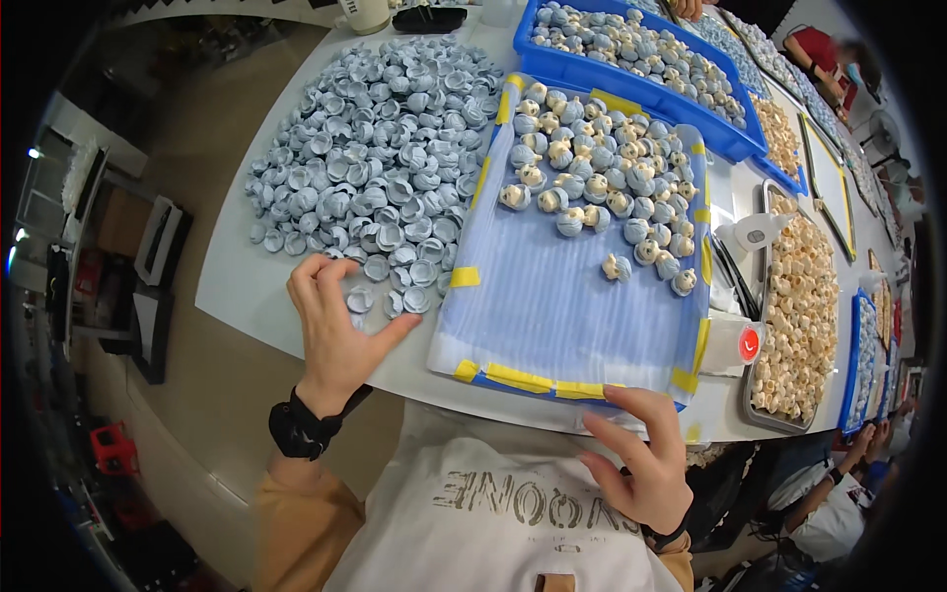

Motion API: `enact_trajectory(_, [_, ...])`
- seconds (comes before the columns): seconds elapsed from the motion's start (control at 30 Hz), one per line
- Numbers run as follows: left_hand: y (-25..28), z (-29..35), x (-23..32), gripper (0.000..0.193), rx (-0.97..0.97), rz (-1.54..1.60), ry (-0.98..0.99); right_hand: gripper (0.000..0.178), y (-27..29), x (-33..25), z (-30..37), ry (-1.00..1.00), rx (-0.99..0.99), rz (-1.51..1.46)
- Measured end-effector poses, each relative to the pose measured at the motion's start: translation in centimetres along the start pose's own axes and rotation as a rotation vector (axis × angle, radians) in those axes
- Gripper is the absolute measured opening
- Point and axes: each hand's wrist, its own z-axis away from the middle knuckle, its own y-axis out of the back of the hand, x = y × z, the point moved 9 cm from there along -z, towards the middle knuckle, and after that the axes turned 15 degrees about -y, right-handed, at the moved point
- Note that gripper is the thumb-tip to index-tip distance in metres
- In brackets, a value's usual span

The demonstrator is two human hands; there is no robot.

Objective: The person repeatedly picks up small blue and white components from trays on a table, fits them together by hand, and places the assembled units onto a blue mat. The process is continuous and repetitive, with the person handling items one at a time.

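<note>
Many loose blue shells seem left, heaped beside the tray; joined blue-and-cream pieces already cover its upper part. The left hand, fingers spread, and loosely curled right hand appear empty.

Matt shells, plastic bin (slightly glossy)

Left of the blue tray, the left hand has its fingers bent and thumb stretched wide toward the tray, its forearm angled up from below; by the tray's near right edge, the right hand has loosely curled fingers, thumb apart from the fingertips
</note>
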Motion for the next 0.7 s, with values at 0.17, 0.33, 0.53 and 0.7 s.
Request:
enact_trajectory(0.17, [-0.2,0.1,-0.3,0.057,-0.001,-0.024,-0.064,0.036,2.2,1.8,0.7,-0.072,0.106,-0.018])
enact_trajectory(0.33, [-0.4,0.8,-0.7,0.054,-0.029,-0.053,-0.009,0.036,7.6,5.8,3.1,-0.202,0.262,-0.013])
enact_trajectory(0.53, [-0.7,0.4,0.0,0.045,-0.052,-0.039,-0.077,0.028,20.5,18.1,11.2,-0.813,0.772,0.330])
enact_trajectory(0.7, [-1.6,0.8,-0.7,0.027,-0.163,0.038,-0.111,0.033,20.8,24.3,12.5,-0.944,0.608,0.438])
